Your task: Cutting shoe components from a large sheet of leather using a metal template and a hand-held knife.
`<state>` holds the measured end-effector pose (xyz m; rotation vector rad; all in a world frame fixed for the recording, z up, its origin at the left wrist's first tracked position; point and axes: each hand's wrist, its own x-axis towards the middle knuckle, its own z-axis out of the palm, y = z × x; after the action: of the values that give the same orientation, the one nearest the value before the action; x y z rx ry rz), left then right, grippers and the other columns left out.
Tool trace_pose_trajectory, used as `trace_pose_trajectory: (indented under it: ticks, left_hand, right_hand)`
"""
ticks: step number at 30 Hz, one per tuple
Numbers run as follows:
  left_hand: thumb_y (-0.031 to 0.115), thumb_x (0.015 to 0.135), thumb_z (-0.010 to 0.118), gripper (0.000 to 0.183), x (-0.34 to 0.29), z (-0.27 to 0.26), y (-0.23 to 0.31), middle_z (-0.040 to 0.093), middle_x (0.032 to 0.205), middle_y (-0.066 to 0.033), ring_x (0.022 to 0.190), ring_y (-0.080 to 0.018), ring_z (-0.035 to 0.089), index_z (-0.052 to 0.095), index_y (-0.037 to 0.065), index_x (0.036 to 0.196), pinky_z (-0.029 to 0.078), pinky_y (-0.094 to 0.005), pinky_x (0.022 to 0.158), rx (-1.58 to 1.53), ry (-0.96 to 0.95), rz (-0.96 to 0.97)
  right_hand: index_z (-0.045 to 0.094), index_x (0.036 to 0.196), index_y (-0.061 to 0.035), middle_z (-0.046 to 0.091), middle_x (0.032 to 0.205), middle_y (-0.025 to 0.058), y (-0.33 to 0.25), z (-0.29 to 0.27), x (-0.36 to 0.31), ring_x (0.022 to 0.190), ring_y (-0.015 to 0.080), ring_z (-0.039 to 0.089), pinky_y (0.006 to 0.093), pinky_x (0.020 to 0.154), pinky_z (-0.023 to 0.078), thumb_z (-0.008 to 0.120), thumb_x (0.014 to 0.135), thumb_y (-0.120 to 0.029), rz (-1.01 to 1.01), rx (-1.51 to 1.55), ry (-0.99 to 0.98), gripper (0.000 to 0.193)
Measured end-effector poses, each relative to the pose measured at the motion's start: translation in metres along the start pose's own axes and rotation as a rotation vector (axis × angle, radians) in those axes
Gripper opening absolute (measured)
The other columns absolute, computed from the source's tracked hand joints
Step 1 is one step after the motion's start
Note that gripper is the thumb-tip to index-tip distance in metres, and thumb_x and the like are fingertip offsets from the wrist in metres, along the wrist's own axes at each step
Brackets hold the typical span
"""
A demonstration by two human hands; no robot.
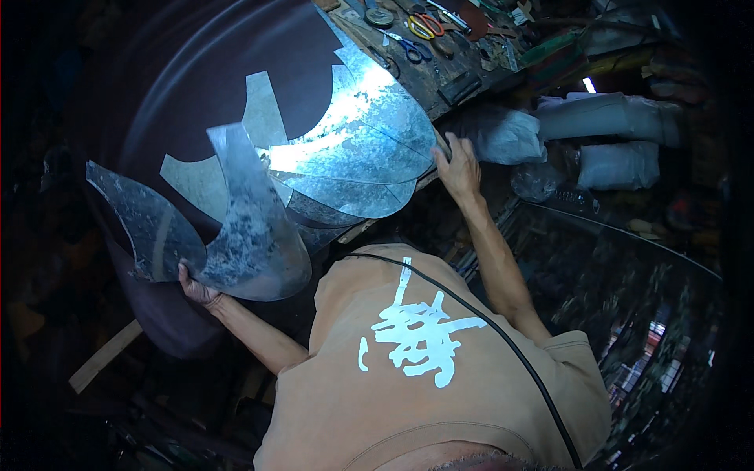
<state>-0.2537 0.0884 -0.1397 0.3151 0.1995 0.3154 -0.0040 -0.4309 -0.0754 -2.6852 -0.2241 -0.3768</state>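
My left hand (198, 286) is closed on the lower edge of a curved sheet-metal template (255, 243), grey and mottled, with a tall narrow arm. A darker curved metal piece (161, 228) meets it at the same hand; whether I grip both I cannot tell. To the right, a fan of shiny overlapping sheet-metal templates (369, 149) lies at the bench edge under bright glare. My right hand (459, 169) rests on that edge beside them, thumb apart from the fingers, holding nothing visible. Paler flat pieces (195, 184) lie behind the held template.
A large dark maroon sheet (181, 94) drapes over the work surface and hangs down at left. Scissors (415, 51) and other hand tools clutter the wooden bench (440, 74). Plastic-wrapped rolls (593, 118) lie to the right. A black cable (487, 314) crosses my shirt.
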Motion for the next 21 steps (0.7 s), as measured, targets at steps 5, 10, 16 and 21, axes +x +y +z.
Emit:
trace_pose_trajectory:
  ticks: [5,10,16,21]
  left_hand:
    - [0.014,0.091,0.059,0.031,0.018,-0.001,0.026,0.064,0.12,-0.0133,0.111,-0.0273,0.06,0.06,-0.001,0.119,0.044,-0.0451,0.1,0.075,0.103,0.024]
    - [0.009,0.09,0.059,0.036,0.01,0.03,0.034,0.063,0.118,-0.0141,0.107,-0.0266,0.062,0.054,-0.002,0.123,0.047,-0.043,0.097,0.444,0.295,0.186]
    - [0.011,0.09,0.059,0.036,0.023,0.058,0.031,0.063,0.115,-0.014,0.104,-0.0249,0.063,0.054,-0.001,0.124,0.051,-0.0401,0.092,0.451,0.262,0.168]
    - [0.014,0.092,0.058,0.036,0.044,0.027,0.062,0.063,0.119,-0.0138,0.104,-0.0252,0.063,0.053,0.001,0.126,0.05,-0.0403,0.092,0.416,0.225,0.178]
  right_hand:
    - [0.063,0.104,-0.0018,0.061,0.084,0.0177,-0.034,-0.011,0.008,0.075,0.0347,0.062,0.0425,0.065,0.049,0.07,0.085,-0.028,-0.035,0.05,-0.143,0.034]
    - [0.059,0.088,-0.0021,0.063,0.073,0.0145,-0.034,0.004,-0.068,0.057,0.0304,0.063,0.0377,0.053,0.05,0.069,0.087,-0.032,0.199,0.141,-0.474,0.031]
    - [0.058,0.099,-0.0038,0.061,0.074,0.0045,-0.058,0.004,-0.08,0.06,0.0144,0.061,0.0288,0.058,0.053,0.06,0.094,-0.031,0.949,1.219,-0.661,0.028]
    - [0.052,0.12,0.0027,0.066,0.099,0.0135,-0.047,-0.047,-0.093,0.079,0.0213,0.067,0.0346,0.067,0.057,0.056,0.095,-0.024,0.846,1.39,-0.621,0.036]
